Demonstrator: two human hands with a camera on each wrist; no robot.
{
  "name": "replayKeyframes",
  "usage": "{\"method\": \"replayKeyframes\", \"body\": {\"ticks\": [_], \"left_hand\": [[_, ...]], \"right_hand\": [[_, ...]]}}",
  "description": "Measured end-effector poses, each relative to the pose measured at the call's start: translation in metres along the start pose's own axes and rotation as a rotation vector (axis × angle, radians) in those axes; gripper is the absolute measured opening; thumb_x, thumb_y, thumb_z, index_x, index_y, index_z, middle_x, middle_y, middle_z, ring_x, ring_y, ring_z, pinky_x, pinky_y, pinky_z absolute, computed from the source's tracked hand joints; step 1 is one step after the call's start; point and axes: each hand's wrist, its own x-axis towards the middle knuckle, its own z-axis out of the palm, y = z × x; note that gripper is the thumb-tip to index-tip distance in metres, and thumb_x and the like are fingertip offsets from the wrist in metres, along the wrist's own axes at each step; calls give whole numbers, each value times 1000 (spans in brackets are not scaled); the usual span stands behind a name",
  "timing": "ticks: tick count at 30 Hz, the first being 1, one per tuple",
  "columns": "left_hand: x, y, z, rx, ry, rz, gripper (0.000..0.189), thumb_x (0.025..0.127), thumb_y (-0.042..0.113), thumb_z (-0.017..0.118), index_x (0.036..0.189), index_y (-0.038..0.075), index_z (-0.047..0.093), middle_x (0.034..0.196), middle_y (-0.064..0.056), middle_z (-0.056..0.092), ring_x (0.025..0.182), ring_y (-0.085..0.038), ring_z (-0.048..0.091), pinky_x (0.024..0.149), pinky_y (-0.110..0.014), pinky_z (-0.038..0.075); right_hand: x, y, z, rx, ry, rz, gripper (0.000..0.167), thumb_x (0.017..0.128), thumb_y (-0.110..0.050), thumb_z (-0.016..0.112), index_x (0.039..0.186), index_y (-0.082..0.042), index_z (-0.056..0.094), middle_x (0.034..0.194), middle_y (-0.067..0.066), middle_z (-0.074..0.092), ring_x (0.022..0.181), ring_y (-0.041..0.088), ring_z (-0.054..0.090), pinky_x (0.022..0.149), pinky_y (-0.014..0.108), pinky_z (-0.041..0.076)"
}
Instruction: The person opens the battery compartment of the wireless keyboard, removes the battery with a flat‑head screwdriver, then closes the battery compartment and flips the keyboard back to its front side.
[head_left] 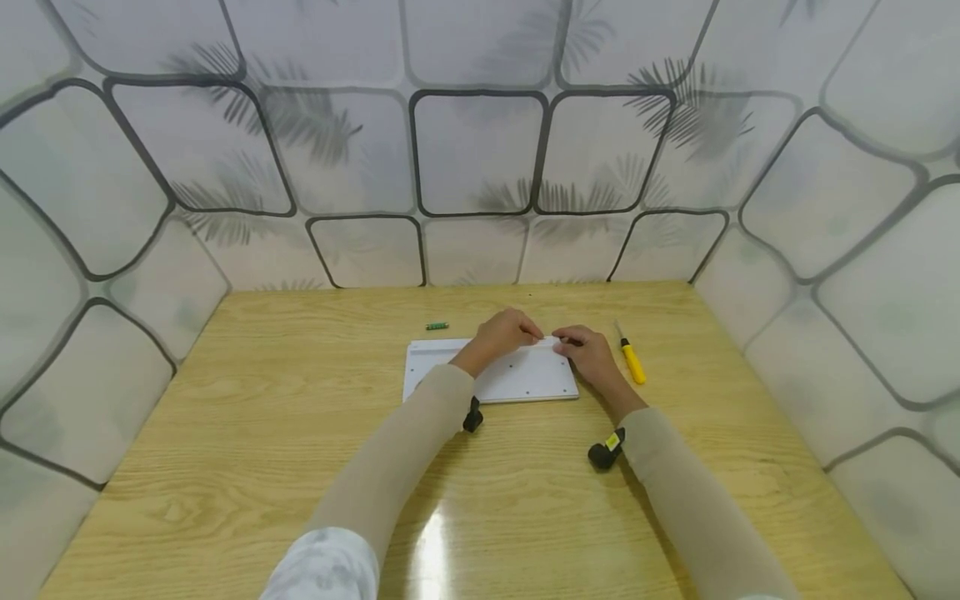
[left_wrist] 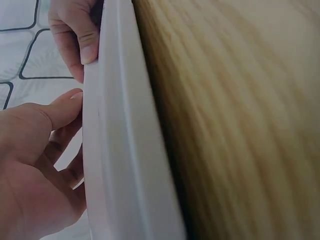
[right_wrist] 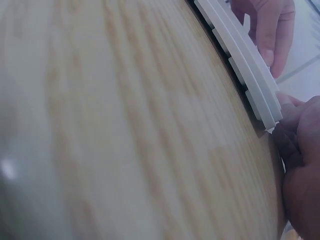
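Observation:
A white keyboard (head_left: 525, 379) lies face down on the table, its underside with small screw holes upward. In the right wrist view, keys show beneath the edge of the keyboard (right_wrist: 245, 60). My left hand (head_left: 501, 337) is at the far long edge, right of the middle; in the left wrist view the thumb of the left hand (left_wrist: 40, 150) meets that edge, with the other fingers curled beside it. My right hand (head_left: 588, 354) pinches the far right corner. Whatever lies between the fingertips is too small to make out.
A screwdriver (head_left: 632, 362) with a yellow handle lies right of the right hand. Behind the keyboard rests a small green battery (head_left: 437, 326). Patterned fabric walls (head_left: 480, 150) enclose the wooden table (head_left: 225, 433) at the back and sides.

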Motion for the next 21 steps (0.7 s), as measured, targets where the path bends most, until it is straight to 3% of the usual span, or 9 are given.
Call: {"method": "replayKeyframes", "body": {"ticks": [9,16,21], "left_hand": [[-2,5,-4,-2,-23,58,20,100,16,64,114,16,78,121,-3,70,114,-22,63,99,-40,50],[-4,-6,-2,-161,-14,45,20,100,18,65,115,14,78,125,-4,70,119,-23,62,102,-40,50],[-4,-7,-1,-215,-15,33,22,99,19,66,118,13,76,127,-5,70,121,-24,62,103,-41,49]], "right_hand": [[-1,-1,-2,5,10,-17,26,99,-10,65,123,-4,71,127,17,65,107,31,59,95,44,50],[1,0,0,5,5,2,26,98,-12,66,123,-6,71,127,15,65,108,31,59,98,45,49],[-2,-3,-1,18,2,23,27,98,-13,66,125,-6,71,126,15,65,108,30,58,98,44,49]]}}
